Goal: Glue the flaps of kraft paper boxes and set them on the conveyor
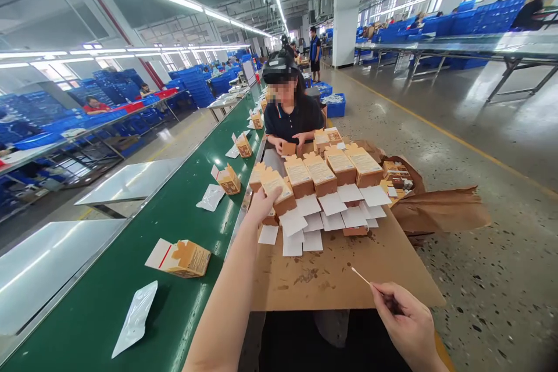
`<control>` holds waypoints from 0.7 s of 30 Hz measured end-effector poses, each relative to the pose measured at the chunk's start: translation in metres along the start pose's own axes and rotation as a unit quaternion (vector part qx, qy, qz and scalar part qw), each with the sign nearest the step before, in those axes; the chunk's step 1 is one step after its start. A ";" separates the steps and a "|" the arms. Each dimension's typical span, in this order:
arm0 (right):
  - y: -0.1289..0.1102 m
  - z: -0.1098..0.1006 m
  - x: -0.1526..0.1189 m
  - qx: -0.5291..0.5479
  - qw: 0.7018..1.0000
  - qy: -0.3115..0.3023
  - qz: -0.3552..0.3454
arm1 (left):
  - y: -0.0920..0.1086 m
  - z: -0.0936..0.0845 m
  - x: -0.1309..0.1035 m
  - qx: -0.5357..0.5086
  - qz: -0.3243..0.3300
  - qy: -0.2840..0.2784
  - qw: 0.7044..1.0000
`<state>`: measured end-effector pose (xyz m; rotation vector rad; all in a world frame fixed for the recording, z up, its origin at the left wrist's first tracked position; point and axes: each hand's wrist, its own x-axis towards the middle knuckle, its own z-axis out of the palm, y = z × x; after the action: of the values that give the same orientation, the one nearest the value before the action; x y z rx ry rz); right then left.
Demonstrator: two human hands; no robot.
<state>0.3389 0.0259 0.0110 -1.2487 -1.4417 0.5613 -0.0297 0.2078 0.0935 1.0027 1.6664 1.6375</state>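
Observation:
My left hand (262, 204) reaches to the near left end of the stacked boxes, its fingers closed around a small brown cardboard box (283, 200) with an open flap. Some of those fingers are hidden behind the box. Beside it stand several similar cardboard boxes (320, 170) in stacked rows, white flaps (332, 203) hanging toward me. Lower right, my right hand (403, 317) pinches a thin cotton swab (361, 276) between thumb and fingers. The swab's white tip points up and left, above the stained brown board (314, 290) and apart from the boxes.
A green conveyor belt (104, 279) runs along the left, carrying open boxes (192, 258) and silvery pouches (136, 317). Across the board, a co-worker (288, 116) holds a box. Crumpled brown paper (444, 209) juts out at right, near more boxes (397, 174).

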 end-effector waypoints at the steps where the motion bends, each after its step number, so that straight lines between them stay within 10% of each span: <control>1: 0.001 0.000 0.001 0.003 1.000 0.009 -0.002 | 0.004 0.003 -0.003 -0.001 -0.014 -0.017 1.000; 4: 0.009 -0.003 0.007 0.006 0.999 0.028 -0.013 | 0.017 -0.009 -0.020 -0.032 -0.036 -0.023 0.999; 8: 0.024 -0.018 0.024 -0.022 0.998 0.053 -0.010 | 0.020 -0.070 -0.060 -0.134 -0.036 0.022 0.990; 13: 0.042 -0.042 0.052 -0.089 0.996 0.029 0.004 | -0.037 -0.142 -0.134 -0.118 -0.099 0.061 0.986; 17: 0.043 -0.045 0.068 -0.122 0.993 0.000 -0.004 | -0.095 -0.141 -0.182 -0.110 -0.179 0.091 0.973; 21: 0.038 -0.036 0.081 -0.133 0.990 -0.047 -0.002 | -0.110 -0.127 -0.194 -0.100 -0.222 0.064 0.968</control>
<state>0.3986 0.1009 0.0224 -1.4434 -1.6376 0.4395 -0.0422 -0.0190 -0.0249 0.3935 1.6227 1.5449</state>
